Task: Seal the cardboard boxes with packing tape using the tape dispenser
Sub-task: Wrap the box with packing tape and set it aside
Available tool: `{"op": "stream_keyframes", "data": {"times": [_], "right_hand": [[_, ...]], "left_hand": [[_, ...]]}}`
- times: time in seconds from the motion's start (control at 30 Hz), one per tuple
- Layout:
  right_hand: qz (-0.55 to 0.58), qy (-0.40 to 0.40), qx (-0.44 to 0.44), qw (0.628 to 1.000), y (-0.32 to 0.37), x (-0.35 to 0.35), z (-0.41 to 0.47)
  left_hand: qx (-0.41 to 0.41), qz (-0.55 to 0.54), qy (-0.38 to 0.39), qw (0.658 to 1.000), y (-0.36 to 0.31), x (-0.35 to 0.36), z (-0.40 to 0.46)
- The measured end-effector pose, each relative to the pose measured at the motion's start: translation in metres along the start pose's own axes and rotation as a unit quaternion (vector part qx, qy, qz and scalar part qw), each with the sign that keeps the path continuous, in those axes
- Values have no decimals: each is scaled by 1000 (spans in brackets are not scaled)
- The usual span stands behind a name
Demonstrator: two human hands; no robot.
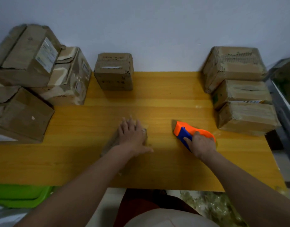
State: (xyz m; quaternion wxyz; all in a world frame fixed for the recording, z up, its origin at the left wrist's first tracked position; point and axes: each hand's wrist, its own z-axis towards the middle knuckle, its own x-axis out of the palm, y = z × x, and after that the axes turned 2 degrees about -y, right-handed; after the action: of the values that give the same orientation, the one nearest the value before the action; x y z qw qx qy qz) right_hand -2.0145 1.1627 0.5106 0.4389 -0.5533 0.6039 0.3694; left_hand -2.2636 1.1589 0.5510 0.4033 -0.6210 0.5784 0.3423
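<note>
Right hand grip curled round the orange-and-blue tape dispenser on the yellow counter. Left hand grip spread flat on a blurred cardboard piece. Cardboard boxes line the counter's far edge and sides.

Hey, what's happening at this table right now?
A person is working at a yellow table with cardboard boxes stacked along both sides and one small box at the back. The right hand grips an orange and blue tape dispenser on the tabletop. The left hand rests flat on the table over something brown and blurred. No box lies under the hands.
</note>
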Motion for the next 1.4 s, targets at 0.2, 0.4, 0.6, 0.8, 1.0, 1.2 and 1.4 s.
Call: {"op": "stream_keyframes", "data": {"times": [0.2, 0.4, 0.6, 0.8, 1.0, 1.2, 1.4], "right_hand": [[7, 28, 4, 1000, 3, 11, 5], [-5, 34, 21, 999, 9, 1, 0], [184, -206, -243, 930, 51, -27, -16], [127, -97, -391, 907, 100, -31, -1], [82, -66, -366, 925, 125, -38, 34], [187, 93, -277, 938, 144, -47, 57], [459, -37, -96, 883, 118, -50, 23]], "left_hand": [[63, 18, -75, 995, 11, 35, 1], [85, 59, -119, 988, 14, 25, 6], [3, 42, -123, 991, 31, 36, 8], [20, 42, -109, 993, 37, 36, 16], [27, 39, -107, 993, 38, 35, 17], [33, 29, -102, 994, 39, 34, 15], [70, 36, -136, 988, 46, 13, 18]]}}
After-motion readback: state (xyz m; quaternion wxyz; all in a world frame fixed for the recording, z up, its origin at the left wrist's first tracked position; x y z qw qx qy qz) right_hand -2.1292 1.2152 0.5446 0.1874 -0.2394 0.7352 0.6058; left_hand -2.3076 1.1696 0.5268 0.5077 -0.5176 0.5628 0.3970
